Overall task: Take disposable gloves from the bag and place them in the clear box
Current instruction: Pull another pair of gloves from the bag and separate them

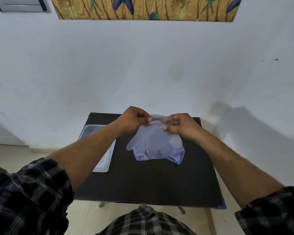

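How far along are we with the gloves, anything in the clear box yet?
Early stage. Both the left hand and the right hand pinch the top of the bag, which hangs above the black table with gloves bunched inside. The clear box sits partly hidden under the left forearm; its visible part looks empty. Every glove remains to be transferred.

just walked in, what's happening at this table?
A person in a plaid shirt is seated at a small black table, holding a thin plastic bag of disposable gloves above it. The left hand and right hand each pinch the bag's top edge, apparently opening it. Bluish gloves show through the plastic; none looks fully out yet. The clear box sits at the table's left edge, partly hidden under the left forearm; its contents can't be made out.
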